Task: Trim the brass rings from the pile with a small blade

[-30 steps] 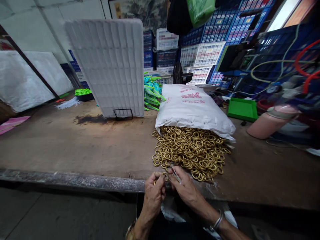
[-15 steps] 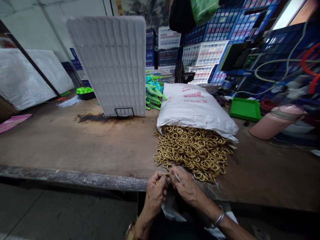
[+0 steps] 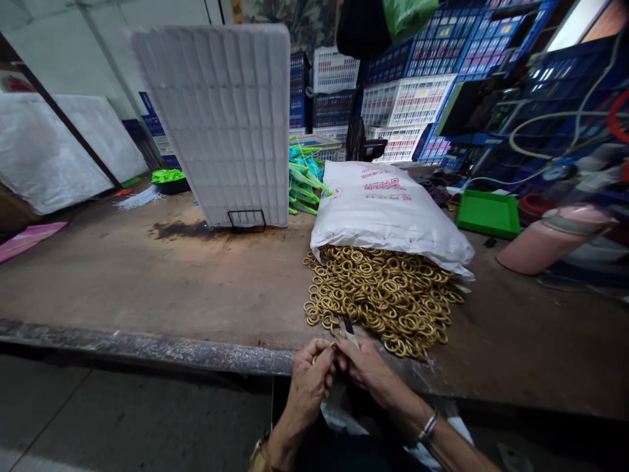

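At the table's front edge my left hand (image 3: 310,375) is closed, with a gold-coloured ring (image 3: 315,359) pinched between thumb and fingers. My right hand (image 3: 367,364) meets it fingertip to fingertip, also closed. From its grip sticks a slim, flat tool (image 3: 348,326), dark at the far end and pale nearer the fingers; its exact kind does not show. Just beyond both hands lies a heap of gold-coloured rings (image 3: 388,298), spilling out of the mouth of a white sack (image 3: 388,206) with red print. The fingertips of my right hand are partly hidden.
A tall white ribbed panel (image 3: 221,124) stands on a black wire stand (image 3: 246,219) at the back. Behind the sack are green plastic pieces (image 3: 304,183) and stacked crates (image 3: 407,101). A green tray (image 3: 489,213) and a pink bottle (image 3: 540,246) are to the right.
The tool in my right hand has turned, and its dark end now points up toward the heap. Both hands have drawn closer together. The whole view has shifted slightly.
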`<state>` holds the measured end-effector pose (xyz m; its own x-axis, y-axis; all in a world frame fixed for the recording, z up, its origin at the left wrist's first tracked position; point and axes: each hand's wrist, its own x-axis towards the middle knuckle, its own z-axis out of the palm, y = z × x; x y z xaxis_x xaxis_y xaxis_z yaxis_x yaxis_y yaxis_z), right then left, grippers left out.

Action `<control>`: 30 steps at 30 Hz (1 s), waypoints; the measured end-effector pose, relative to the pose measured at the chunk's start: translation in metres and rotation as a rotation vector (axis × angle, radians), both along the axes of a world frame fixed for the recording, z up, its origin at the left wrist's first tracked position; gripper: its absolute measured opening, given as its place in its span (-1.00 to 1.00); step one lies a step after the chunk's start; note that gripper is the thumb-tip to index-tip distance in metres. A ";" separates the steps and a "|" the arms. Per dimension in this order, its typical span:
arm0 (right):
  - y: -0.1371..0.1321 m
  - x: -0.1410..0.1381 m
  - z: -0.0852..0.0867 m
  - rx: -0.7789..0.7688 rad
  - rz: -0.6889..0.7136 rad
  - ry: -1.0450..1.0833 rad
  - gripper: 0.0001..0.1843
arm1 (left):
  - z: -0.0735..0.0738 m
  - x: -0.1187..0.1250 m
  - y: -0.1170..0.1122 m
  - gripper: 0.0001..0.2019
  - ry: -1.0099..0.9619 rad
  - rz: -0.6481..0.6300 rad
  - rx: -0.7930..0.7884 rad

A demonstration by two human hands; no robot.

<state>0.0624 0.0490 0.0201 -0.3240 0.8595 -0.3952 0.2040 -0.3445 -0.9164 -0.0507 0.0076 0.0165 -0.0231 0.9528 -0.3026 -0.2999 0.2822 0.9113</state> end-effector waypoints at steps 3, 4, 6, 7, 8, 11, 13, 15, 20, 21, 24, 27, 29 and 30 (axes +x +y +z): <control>0.002 0.000 -0.001 0.207 -0.002 -0.097 -0.70 | -0.001 -0.001 0.000 -0.64 -0.002 -0.011 -0.015; 0.003 0.000 -0.001 0.270 -0.003 -0.124 -0.73 | -0.001 -0.002 0.000 -0.64 -0.005 -0.012 -0.012; 0.004 0.000 -0.001 0.337 0.002 -0.161 -0.77 | -0.001 -0.002 0.000 -0.64 -0.011 -0.021 -0.001; 0.004 0.000 -0.001 0.342 0.006 -0.167 -0.78 | -0.001 -0.003 0.000 -0.64 -0.016 -0.028 0.000; 0.003 -0.001 -0.001 0.334 0.014 -0.159 -0.79 | -0.002 -0.003 0.000 -0.65 -0.023 -0.034 -0.001; 0.003 -0.001 0.000 0.273 0.034 -0.103 -0.78 | -0.002 -0.003 -0.001 -0.67 -0.054 -0.033 0.007; 0.003 -0.001 -0.001 0.249 0.043 -0.080 -0.76 | -0.002 -0.003 -0.002 -0.68 -0.074 -0.022 0.024; 0.002 0.000 -0.002 0.244 0.053 -0.083 -0.75 | -0.003 -0.003 -0.004 -0.69 -0.100 -0.016 0.034; 0.003 0.002 -0.005 0.282 0.065 -0.098 -0.69 | -0.002 -0.001 -0.008 -0.72 -0.202 -0.018 0.037; 0.003 0.002 -0.005 0.306 0.059 -0.117 -0.69 | -0.002 0.000 -0.008 -0.73 -0.225 -0.016 0.035; 0.002 0.004 -0.003 0.382 0.033 -0.191 -0.70 | -0.001 0.000 -0.008 -0.74 -0.274 0.021 0.019; -0.001 0.007 -0.006 0.471 0.064 -0.252 -0.76 | 0.000 0.001 -0.008 -0.73 -0.288 0.045 0.016; -0.005 0.009 -0.009 0.559 0.139 -0.305 -0.83 | 0.000 0.001 -0.007 -0.73 -0.282 0.037 0.020; -0.006 0.010 -0.011 0.599 0.182 -0.341 -0.86 | 0.000 0.001 -0.007 -0.73 -0.274 0.034 0.020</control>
<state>0.0722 0.0427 0.0095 -0.4257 0.9046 0.0228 0.5197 0.2650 -0.8122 -0.0496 0.0005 0.0166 0.0252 0.9587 -0.2832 -0.5451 0.2506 0.8000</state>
